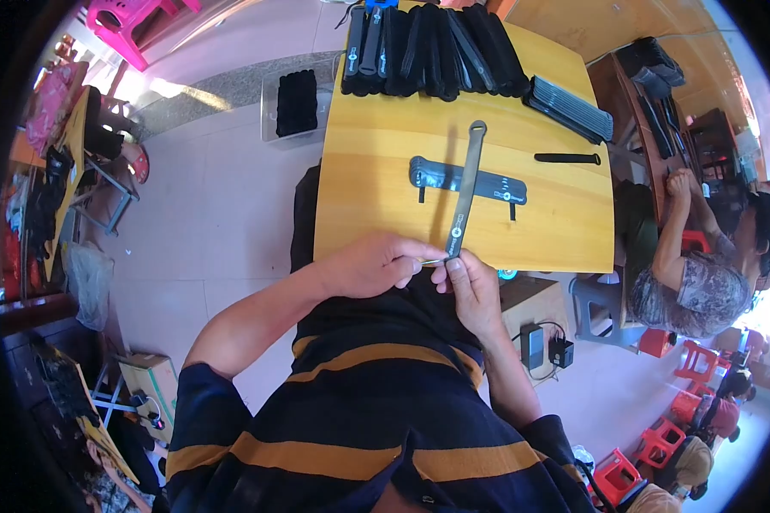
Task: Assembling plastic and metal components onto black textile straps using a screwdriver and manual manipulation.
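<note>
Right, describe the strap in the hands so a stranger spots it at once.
Find the yellow table. At its near edge, the right hand grips a long dark strap pointing away from the person. Unlike the straps lying beyond it, this one is held up.

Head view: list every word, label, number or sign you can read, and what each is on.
Held strap: white lettering and round mark, too small to quote.
Flat bundle on the table: white lettering and round mark, too small to quote.
Pile of straps at the back: white marks, unreadable.
</note>
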Demonstrator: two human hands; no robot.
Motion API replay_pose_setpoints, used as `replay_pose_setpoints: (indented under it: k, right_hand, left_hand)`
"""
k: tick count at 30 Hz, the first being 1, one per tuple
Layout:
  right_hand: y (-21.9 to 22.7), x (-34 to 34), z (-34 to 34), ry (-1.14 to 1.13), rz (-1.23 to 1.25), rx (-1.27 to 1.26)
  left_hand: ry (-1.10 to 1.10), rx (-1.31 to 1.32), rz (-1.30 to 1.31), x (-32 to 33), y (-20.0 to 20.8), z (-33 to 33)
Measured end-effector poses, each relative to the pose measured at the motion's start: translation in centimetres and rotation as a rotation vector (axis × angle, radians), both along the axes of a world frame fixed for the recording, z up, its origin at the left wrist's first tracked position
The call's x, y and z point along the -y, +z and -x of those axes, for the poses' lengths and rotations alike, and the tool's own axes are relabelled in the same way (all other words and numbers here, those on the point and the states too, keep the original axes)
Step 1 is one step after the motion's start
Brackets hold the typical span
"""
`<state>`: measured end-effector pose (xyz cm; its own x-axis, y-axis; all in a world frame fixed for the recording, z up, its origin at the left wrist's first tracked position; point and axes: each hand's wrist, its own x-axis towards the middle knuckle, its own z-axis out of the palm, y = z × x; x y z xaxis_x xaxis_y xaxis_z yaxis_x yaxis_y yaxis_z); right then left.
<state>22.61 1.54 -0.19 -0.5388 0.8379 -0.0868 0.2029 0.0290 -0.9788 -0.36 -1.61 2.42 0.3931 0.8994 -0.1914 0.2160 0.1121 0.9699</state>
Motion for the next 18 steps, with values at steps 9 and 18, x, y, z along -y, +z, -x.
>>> replay_pose_setpoints:
  k: [9,18]
  right_hand:
    - [0.6,-0.1,0.0,-0.008,0.101,-0.073]
    - [3.9,-0.3,0.3,0.276,-0.231,0.037]
  left_hand:
    - [0.043,0.025,-0.073,0.8,0.9,0.1]
    - [-0.022,-0.421,-0.311,0.3,4.2,0.1]
